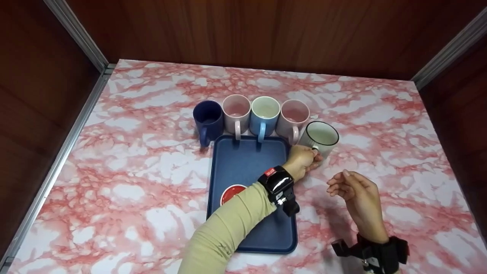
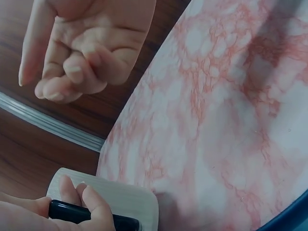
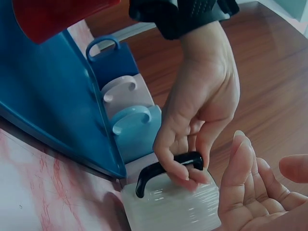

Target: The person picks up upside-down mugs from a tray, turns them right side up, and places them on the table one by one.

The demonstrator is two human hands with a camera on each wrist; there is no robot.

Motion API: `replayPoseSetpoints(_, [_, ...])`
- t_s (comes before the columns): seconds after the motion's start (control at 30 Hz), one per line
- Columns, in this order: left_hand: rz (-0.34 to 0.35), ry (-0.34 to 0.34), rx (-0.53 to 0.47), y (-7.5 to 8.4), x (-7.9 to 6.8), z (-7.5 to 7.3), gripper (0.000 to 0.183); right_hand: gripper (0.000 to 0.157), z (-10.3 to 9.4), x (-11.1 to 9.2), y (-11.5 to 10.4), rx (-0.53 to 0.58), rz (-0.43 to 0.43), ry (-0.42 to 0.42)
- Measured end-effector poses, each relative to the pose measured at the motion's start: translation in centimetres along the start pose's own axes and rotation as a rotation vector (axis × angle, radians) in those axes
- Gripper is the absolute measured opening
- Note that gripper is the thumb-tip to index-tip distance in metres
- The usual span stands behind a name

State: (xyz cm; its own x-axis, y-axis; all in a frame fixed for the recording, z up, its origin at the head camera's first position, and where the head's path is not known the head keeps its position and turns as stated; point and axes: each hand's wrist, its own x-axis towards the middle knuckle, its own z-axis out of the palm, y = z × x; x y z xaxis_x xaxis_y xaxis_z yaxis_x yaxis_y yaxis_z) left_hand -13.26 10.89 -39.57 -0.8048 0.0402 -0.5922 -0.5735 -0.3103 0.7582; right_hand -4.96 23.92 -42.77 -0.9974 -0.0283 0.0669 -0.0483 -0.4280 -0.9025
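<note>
My left hand [image 1: 304, 160] grips the black handle [image 3: 168, 168] of a whitish ribbed mug [image 1: 323, 137] with a dark rim. In the left wrist view its fingers curl round that handle, and the mug stands at the right end of a row. Beside it, nearer the body, my right hand [image 1: 359, 198] hovers over the table with relaxed, loosely bent fingers and holds nothing. Under my left forearm a red cup [image 1: 233, 192] on a dark blue tray [image 1: 249, 160] is partly hidden; the right wrist view shows its red side [image 3: 53, 17].
Left of the ribbed mug, along the tray's far edge, stand a dark blue mug [image 1: 208, 118], a pale pink mug [image 1: 236, 112], a light blue mug [image 1: 265, 114] and another pink mug [image 1: 293, 116], handles toward me. Wood-look panels [image 1: 243, 34] border the red-and-white marbled table [image 1: 125, 171].
</note>
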Motion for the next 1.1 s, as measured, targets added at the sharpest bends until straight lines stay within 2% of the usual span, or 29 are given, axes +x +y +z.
replayPoseSetpoints(0.07, [-0.001, 0.003, -0.031, 0.1, 0.2, 0.2, 0.014, 0.023, -0.4, 0.1, 0.2, -0.004, 0.0, -0.002])
replayPoseSetpoints(0.1, [0.001, 0.003, -0.038, 0.1, 0.3, 0.2, 0.013, 0.023, -1.0, 0.2, 0.6, 0.018, -0.011, -0.035])
replayPoseSetpoints(0.2, [0.013, 0.003, 0.019, 0.2, 0.7, 0.3, 0.014, 0.023, -1.1, 0.3, 0.7, 0.023, -0.013, -0.051])
replayPoseSetpoints(0.27, [0.011, 0.005, 0.059, 0.1, 1.2, 0.4, 0.015, 0.022, -0.7, 0.2, 0.5, 0.056, -0.008, -0.058])
replayPoseSetpoints(0.33, [0.026, 0.006, 0.105, -0.6, 2.5, 0.6, 0.016, 0.021, 1.3, -0.2, -1.0, 0.005, 0.011, -0.001])
replayPoseSetpoints(0.4, [0.075, 0.037, 0.156, -0.8, 2.8, 0.7, 0.017, 0.022, 1.6, -0.3, -1.2, 0.007, 0.025, 0.012])
replayPoseSetpoints(0.47, [0.162, 0.031, 0.177, -2.9, 6.1, 0.9, 0.017, 0.022, 1.6, -0.3, -1.2, -0.008, 0.04, 0.031])
replayPoseSetpoints(0.5, [0.175, 0.031, 0.193, -3.5, 7.0, 1.0, 0.018, 0.022, 0.3, 0.0, -0.2, 0.026, 0.035, 0.004])
replayPoseSetpoints(0.53, [0.185, 0.035, 0.212, -3.9, 7.9, 1.2, 0.018, 0.022, 0.1, 0.0, 0.0, 0.013, 0.036, 0.004])
replayPoseSetpoints(0.57, [0.194, 0.03, 0.222, -4.1, 8.1, 1.2, 0.018, 0.022, -0.1, 0.1, 0.2, -0.001, 0.036, 0.01])
replayPoseSetpoints(0.6, [0.182, 0.015, 0.215, -4.4, 8.8, 1.3, 0.017, 0.022, -0.4, 0.1, 0.4, -0.011, 0.034, 0.009])
replayPoseSetpoints(0.63, [0.176, 0.007, 0.213, -4.5, 9.1, 1.4, 0.017, 0.022, -1.4, 0.3, 1.1, 0.022, 0.026, -0.03])
replayPoseSetpoints(0.7, [0.122, 0.023, 0.233, -2.7, 6.5, 1.4, 0.017, 0.023, -2.3, 0.5, 1.7, 0.026, 0.018, -0.044])
replayPoseSetpoints(0.73, [0.13, 0.031, 0.237, -2.2, 5.7, 1.3, 0.018, 0.024, -1.9, 0.4, 1.3, -0.011, 0.016, -0.043])
replayPoseSetpoints(0.77, [0.132, 0.029, 0.235, -1.6, 4.7, 1.2, 0.018, 0.025, -2.6, 0.6, 1.7, -0.005, 0.009, -0.066])
replayPoseSetpoints(0.83, [0.134, 0.024, 0.228, -1.0, 3.8, 1.0, 0.02, 0.025, -3.4, 0.8, 2.2, 0.017, 0.01, -0.083])
replayPoseSetpoints(0.9, [0.134, 0.008, 0.218, -0.8, 3.6, 0.9, 0.021, 0.026, -3.4, 0.9, 2.2, 0.01, -0.001, -0.09])
replayPoseSetpoints(0.93, [0.131, -0.004, 0.214, -0.8, 3.9, 0.9, 0.021, 0.026, -3.5, 0.9, 2.3, 0.011, -0.004, -0.099])
replayPoseSetpoints(1.0, [0.133, -0.021, 0.209, -0.8, 4.3, 0.9, 0.022, 0.025, -3.0, 0.8, 2.0, -0.002, 0.005, -0.062])
replayPoseSetpoints(1.1, [0.139, -0.045, 0.188, -1.0, 5.0, 1.2, 0.022, 0.025, -3.5, 0.8, 2.4, -0.011, 0.005, -0.06])
